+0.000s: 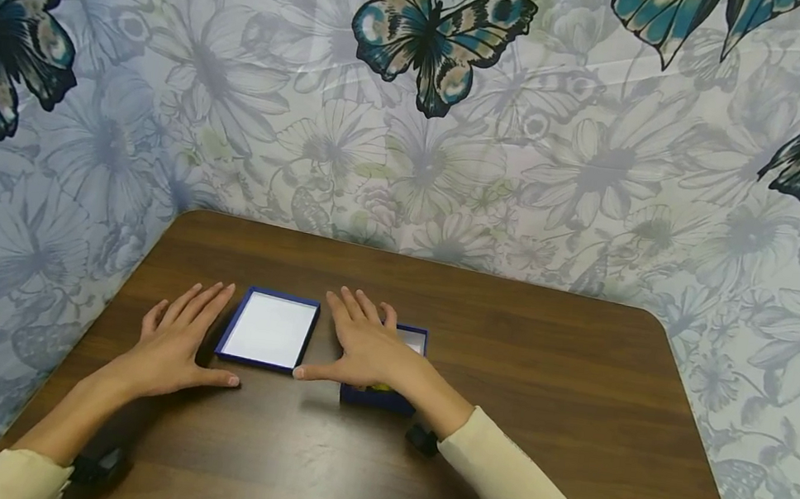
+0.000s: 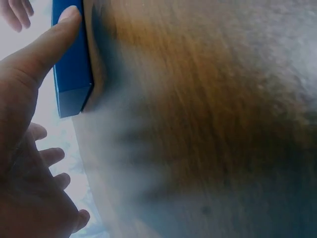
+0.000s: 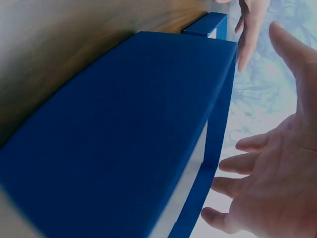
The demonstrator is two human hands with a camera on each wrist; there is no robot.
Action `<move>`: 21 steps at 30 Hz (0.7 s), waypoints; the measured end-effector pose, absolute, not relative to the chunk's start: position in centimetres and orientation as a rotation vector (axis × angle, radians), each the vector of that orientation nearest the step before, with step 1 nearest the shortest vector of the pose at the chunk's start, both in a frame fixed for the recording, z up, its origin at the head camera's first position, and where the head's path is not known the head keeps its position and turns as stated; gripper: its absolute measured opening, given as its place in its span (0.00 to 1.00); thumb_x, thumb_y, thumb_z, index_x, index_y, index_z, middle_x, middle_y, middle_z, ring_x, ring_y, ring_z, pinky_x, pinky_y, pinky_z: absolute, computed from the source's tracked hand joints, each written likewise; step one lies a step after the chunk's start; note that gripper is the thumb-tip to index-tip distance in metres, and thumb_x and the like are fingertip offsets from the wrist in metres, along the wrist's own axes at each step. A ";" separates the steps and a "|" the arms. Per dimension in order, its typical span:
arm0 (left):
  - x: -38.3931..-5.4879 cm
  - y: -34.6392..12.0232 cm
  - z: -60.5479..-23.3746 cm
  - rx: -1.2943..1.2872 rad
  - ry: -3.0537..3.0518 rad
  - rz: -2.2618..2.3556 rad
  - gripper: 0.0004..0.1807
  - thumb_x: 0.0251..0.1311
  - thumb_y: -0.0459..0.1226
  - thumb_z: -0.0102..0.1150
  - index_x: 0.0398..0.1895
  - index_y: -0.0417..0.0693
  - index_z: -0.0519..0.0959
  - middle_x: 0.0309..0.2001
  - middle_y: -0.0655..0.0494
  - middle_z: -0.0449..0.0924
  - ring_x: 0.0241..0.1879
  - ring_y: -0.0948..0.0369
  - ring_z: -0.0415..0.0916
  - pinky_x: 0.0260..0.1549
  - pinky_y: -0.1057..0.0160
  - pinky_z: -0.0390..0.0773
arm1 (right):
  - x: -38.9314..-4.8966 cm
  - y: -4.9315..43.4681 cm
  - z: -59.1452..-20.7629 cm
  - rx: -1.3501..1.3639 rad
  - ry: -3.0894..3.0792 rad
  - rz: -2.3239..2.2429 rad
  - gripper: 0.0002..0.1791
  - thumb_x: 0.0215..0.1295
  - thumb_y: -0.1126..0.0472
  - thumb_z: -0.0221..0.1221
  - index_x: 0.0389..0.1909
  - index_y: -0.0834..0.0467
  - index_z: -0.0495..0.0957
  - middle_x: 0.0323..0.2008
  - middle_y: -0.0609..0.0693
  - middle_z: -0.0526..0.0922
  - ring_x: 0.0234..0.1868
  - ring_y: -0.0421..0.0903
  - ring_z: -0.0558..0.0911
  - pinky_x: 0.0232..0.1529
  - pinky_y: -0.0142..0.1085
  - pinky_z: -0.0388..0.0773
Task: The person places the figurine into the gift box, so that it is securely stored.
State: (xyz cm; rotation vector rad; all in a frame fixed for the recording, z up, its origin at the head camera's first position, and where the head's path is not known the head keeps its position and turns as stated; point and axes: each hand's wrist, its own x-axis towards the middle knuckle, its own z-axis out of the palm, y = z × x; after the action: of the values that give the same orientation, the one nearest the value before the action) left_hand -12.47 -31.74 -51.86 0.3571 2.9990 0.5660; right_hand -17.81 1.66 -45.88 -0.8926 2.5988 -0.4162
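A shallow blue-edged tray or box lid [image 1: 269, 329] with a white inside lies on the table, left of centre. Just left of it, my left hand [image 1: 173, 351] is spread with straight fingers and holds nothing. To the right stands a deeper blue open box [image 1: 374, 399], partly covered from view by my right hand [image 1: 365, 349]. That hand hovers above the box, fingers extended and thumb out toward the lid's near right corner. A bit of something yellow shows under the right palm; its kind is hidden. In the right wrist view the box's blue wall [image 3: 114, 114] fills much of the picture, apart from the fingers.
Both things lie on a brown wooden table [image 1: 539, 400] with rounded far corners. Behind it hangs a pale floral cloth [image 1: 604, 175] with large teal butterflies. Dark wrist devices [image 1: 421, 439] sit under both wrists, close to the tabletop.
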 end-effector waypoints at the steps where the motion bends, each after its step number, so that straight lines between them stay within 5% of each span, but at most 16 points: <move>1: -12.6 -31.8 -51.9 0.355 2.999 0.567 0.81 0.41 0.73 0.79 0.91 0.58 0.38 0.88 0.40 0.45 0.85 0.31 0.40 0.68 0.15 0.41 | -17.9 1.3 -45.9 -0.890 2.597 -0.403 0.72 0.58 0.13 0.58 0.90 0.48 0.37 0.90 0.53 0.36 0.91 0.60 0.41 0.83 0.73 0.40; 21: -14.4 -31.5 -51.4 0.402 2.907 0.631 0.83 0.35 0.71 0.83 0.91 0.59 0.41 0.87 0.38 0.48 0.83 0.28 0.42 0.67 0.15 0.43 | -19.7 -3.3 -47.2 -0.770 2.619 -0.106 0.81 0.46 0.14 0.68 0.89 0.57 0.44 0.89 0.52 0.51 0.90 0.56 0.47 0.86 0.68 0.36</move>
State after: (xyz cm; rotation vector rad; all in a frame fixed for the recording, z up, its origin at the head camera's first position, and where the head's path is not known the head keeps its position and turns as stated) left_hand -14.44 -31.55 -51.42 0.4021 2.9066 0.6314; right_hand -19.66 -3.34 -47.17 -0.7697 2.6193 -0.1060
